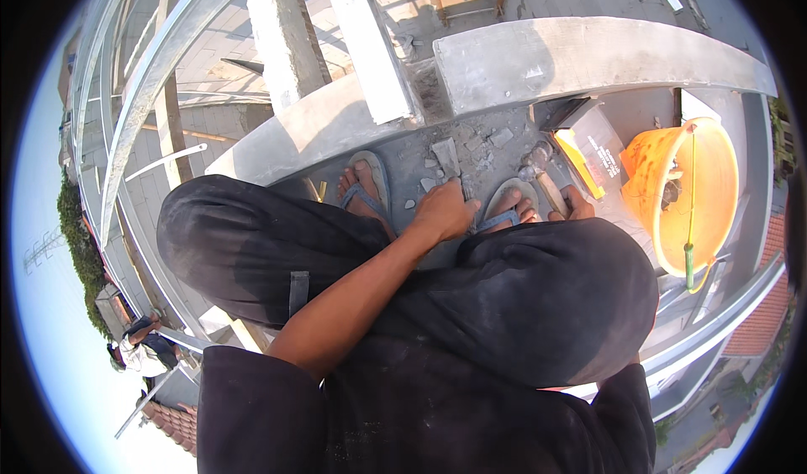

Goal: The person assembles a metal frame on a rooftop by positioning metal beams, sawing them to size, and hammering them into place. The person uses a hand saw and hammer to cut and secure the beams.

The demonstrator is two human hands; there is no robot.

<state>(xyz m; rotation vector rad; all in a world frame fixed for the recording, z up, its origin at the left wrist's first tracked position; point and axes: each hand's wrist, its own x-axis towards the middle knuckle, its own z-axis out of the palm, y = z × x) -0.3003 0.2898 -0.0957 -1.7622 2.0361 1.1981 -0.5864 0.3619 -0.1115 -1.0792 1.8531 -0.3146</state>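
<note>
My left hand (pixel 447 208) is closed low between my feet, over the rubble. Just beyond its fingers lies a flat grey wedge-shaped piece (pixel 445 156); I cannot tell whether the hand grips it, and the fingers' undersides are hidden. My right hand (pixel 580 203) is closed on the wooden handle of a hammer (pixel 551 192), beside my right foot. The metal hammer head points away from me, close to the floor. Broken grey chips (pixel 501 137) and dust are scattered around both hands. My knee covers part of the right forearm.
An orange bucket (pixel 721 190) with a yellow cord stands tilted at the right, next to a dark and orange box (pixel 593 150). A concrete ledge (pixel 588 54) curves across ahead, with a gap by a white beam (pixel 366 41). Metal framing (pixel 155 79) rises at left. A person (pixel 147 345) is far off.
</note>
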